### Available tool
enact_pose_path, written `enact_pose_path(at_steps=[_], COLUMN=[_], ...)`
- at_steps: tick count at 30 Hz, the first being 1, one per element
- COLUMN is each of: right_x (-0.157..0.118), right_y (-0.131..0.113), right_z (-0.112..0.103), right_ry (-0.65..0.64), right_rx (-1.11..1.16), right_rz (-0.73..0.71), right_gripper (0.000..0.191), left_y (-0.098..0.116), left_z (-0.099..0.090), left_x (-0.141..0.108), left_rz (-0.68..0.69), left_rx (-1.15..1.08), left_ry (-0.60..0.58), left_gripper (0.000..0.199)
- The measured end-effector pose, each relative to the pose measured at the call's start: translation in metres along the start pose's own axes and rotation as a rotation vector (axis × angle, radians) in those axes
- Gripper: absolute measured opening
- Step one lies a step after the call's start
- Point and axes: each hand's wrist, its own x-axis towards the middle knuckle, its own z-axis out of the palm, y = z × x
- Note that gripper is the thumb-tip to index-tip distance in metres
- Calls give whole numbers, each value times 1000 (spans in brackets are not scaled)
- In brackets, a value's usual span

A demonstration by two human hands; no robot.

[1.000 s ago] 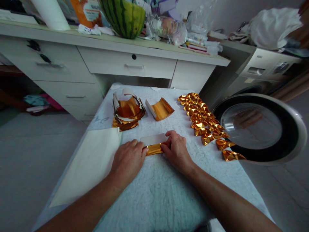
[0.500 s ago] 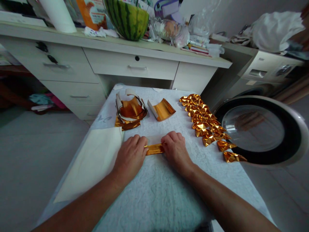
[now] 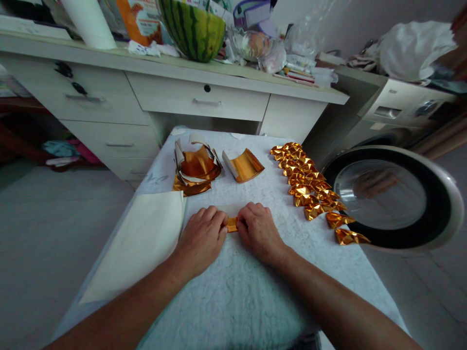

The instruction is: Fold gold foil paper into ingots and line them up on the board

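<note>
1 watermelon (image 3: 193, 31) on counter (image 3: 237, 78); washing machine (image 3: 410, 101), round door (image 3: 386, 194) open, white bundle (image 3: 416, 51) on top.

At the frame's centre, the left hand (image 3: 205, 236) and the right hand (image 3: 260, 233) hold a gold strip (image 3: 232, 225) between them. Folded gold pieces (image 3: 308, 182) lie in rows right of centre, white paper (image 3: 136, 243) lower left, and a watermelon (image 3: 193, 31) sits near the top.

A long white drawer unit (image 3: 168, 92) with slim metal handles spans the upper left and centre of the frame, before a plain greyish wall (image 3: 355, 22) at upper right. Below that wall stands a silvery washing machine (image 3: 404, 99), its round door (image 3: 381, 192) swung open. Grey floor (image 3: 65, 233) fills the lower left, under dim, cool light
</note>
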Motion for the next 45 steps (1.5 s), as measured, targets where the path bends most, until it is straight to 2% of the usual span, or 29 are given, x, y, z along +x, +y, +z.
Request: enact_pose_path(at_steps=[6,12,19,26,32,45], right_x=[-1,-2,-2,-6,-10,-12], right_y=[-4,-9,-9,1,15,36], right_z=[4,6,3,-3,-8,-22], right_ry=[13,3,-14,-18,-12,-106], right_rx=[-73,-96,-38,-14,-25,-37], right_rz=[8,46,73,108,124,139], right_gripper=[19,34,30,39,47,61], left_y=[1,0,-5,-9,-10,-11], left_z=[2,1,0,-3,-2,-1], left_x=[-2,-5,-8,-8,-8,-9], left_rz=[-40,-57,-29,-13,-10,9], left_rx=[63,10,-32,-40,-55,-86], left_ry=[-26,-65,-87,-147,-139,-115], left_gripper=[9,15,25,27,28,27])
